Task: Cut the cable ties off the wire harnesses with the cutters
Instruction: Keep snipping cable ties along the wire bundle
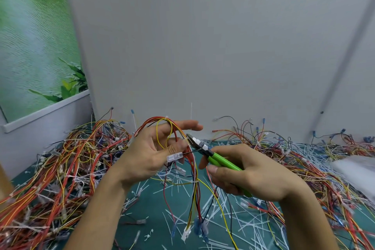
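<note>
My left hand (154, 150) holds up a wire harness (192, 170) of red, yellow and black wires; the wires loop over its fingers and the thumb pinches them, with a clear connector (174, 157) by the thumb. My right hand (249, 172) grips the green-handled cutters (221, 160). The cutter jaws (192, 139) sit against the wires just right of my left fingertips. A white cable tie (193, 182) binds the harness lower down, and its connectors (186, 232) hang near the mat.
A large heap of tangled harnesses (60, 168) fills the left of the green mat (150, 205). More harnesses (304, 158) lie at the right and back. Several cut white ties (239, 227) litter the mat. A white bag (357, 166) sits far right. A grey wall stands close behind.
</note>
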Tool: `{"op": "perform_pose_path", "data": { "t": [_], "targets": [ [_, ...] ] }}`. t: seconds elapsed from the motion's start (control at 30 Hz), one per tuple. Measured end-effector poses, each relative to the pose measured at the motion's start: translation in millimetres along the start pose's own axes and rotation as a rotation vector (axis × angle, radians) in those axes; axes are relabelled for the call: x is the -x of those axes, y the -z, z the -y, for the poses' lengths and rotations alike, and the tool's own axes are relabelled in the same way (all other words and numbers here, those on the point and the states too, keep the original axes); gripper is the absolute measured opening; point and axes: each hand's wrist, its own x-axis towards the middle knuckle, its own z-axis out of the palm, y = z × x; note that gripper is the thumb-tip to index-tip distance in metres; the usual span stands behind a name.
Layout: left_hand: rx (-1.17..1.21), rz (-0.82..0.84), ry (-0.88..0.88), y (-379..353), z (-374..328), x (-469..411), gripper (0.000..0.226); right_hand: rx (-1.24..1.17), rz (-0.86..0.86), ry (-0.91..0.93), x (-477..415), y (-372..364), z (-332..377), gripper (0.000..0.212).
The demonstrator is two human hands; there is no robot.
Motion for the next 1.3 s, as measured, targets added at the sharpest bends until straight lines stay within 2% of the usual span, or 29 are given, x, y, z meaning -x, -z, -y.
{"op": "perform_pose_path", "data": {
  "t": [0.07, 0.2, 0.3, 0.43, 0.47, 0.57, 0.8, 1.07, 1.3],
  "targets": [
    [0.022, -0.008, -0.001, 1, -1, 0, 0.038, 0.006, -0.013, 0.023, -2, -2, -1, 0.009],
    [0.062, 0.037, 0.000, -1, -2, 0, 0.046, -0.104, -0.069, 0.077, -11, -9, -6, 0.019],
    [0.099, 0.038, 0.016, -1, -1, 1, 0.050, -0.271, -0.181, 0.231, -16, -11, -7, 0.017],
    [0.040, 0.005, -0.013, 3, -4, 0, 0.058, -0.498, -0.419, 0.347, -15, -1, -9, 0.045],
    [0.031, 0.005, -0.021, 3, -4, 0, 0.060, -0.528, -0.438, 0.347, -15, 0, -9, 0.045],
    [0.010, 0.013, -0.030, 0, -5, 1, 0.062, -0.483, -0.488, 0.314, -15, 0, -9, 0.027],
    [0.021, 0.015, -0.052, -2, -4, 0, 0.060, -0.339, -0.426, 0.263, -18, -15, 5, 0.027],
    [0.056, 0.040, -0.021, -2, 4, -3, 0.059, -0.359, -0.449, 0.328, -27, -34, 13, 0.022],
    [0.076, 0.062, 0.020, -5, 7, -4, 0.046, -0.413, -0.476, 0.225, -33, -35, 10, 0.018]
  ]
}}
